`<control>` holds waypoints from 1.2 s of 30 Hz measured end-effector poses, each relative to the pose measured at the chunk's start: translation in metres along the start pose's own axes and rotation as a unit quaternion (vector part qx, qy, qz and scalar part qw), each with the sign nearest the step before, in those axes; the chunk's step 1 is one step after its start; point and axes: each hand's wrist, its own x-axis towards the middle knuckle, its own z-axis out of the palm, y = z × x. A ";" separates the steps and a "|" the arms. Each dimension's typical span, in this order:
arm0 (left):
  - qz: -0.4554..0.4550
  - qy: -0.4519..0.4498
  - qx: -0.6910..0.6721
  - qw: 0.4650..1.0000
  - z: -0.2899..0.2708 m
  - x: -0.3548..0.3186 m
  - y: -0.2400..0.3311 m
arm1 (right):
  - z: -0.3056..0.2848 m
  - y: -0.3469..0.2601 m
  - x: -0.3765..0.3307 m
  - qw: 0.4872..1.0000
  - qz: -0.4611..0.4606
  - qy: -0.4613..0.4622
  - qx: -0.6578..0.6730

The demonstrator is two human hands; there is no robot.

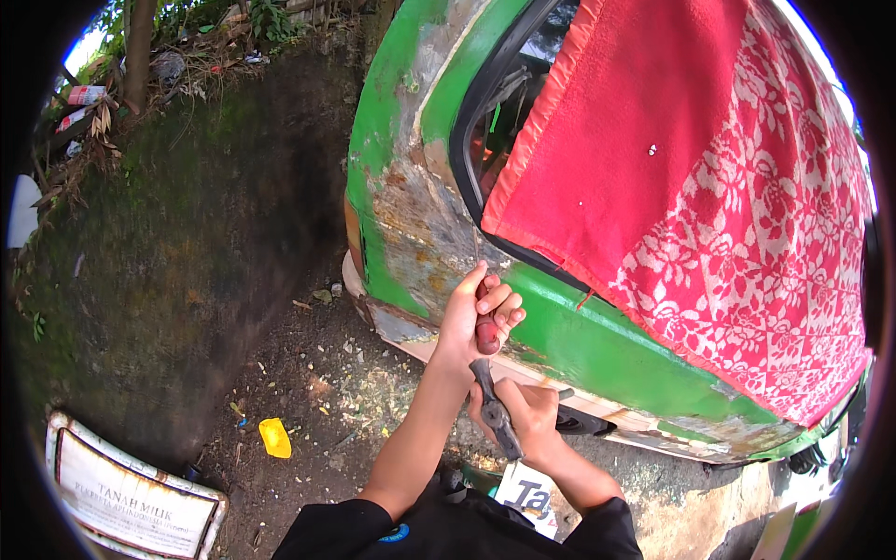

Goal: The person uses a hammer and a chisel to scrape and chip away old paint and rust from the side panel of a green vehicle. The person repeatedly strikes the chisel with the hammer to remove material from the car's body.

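My left hand [465, 317] is wrapped around the red handle of a screwdriver [486, 334]. Its thin metal shaft points up at the scraped, rusty patch [420, 224] on a green vehicle body [569, 313], just below the window corner; whether the tip touches is hard to tell. Below it, my right hand [532, 420] grips a hammer [497, 411]. One end of the dark hammer head is right by the butt of the screwdriver handle. A short piece of the hammer's handle sticks out to the right of my fingers.
A red and white floral cloth [719, 215] drapes over the black-edged window [474, 121]. A framed sign [131, 495] leans at lower left, near a yellow scrap [274, 438] on the dirt. A mossy wall [205, 233] rises at left, with a tree trunk [140, 51] beyond.
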 end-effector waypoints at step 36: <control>-0.025 -0.035 -0.082 0.996 -0.009 0.000 -0.002 | -0.011 -0.004 0.008 0.999 0.028 -0.044 0.011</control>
